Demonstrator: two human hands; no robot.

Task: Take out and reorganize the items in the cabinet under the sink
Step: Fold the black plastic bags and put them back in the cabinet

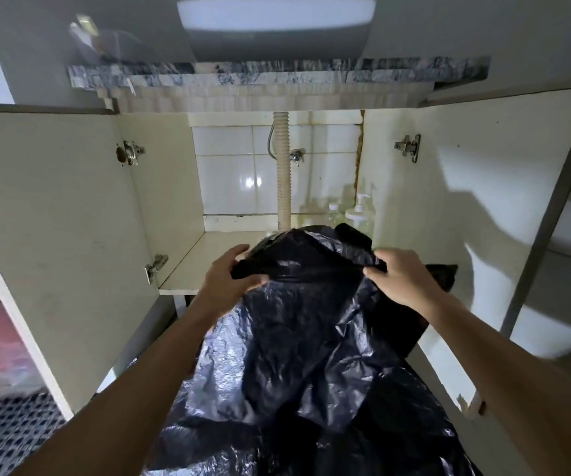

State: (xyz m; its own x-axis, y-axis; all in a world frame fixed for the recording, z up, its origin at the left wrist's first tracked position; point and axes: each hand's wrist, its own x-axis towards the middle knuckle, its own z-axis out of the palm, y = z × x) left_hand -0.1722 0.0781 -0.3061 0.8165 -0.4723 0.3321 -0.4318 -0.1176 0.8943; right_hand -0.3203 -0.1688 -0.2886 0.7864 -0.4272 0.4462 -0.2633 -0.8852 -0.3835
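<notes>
A big crumpled black plastic bag [304, 355] hangs in front of the open cabinet under the sink. My left hand [224, 280] grips its top edge on the left and my right hand [402, 274] grips the top edge on the right, holding it stretched between them. Behind the bag, at the back right of the cabinet floor [208, 262], stand clear bottles, one a pump bottle [359, 211]. The bag hides the right part of the cabinet floor.
Both cabinet doors stand open, the left door [47, 235] and the right door [466, 207]. A ribbed drain pipe [283, 173] runs down the tiled back wall beside a valve [296, 156]. A patterned mat [9, 438] lies at lower left.
</notes>
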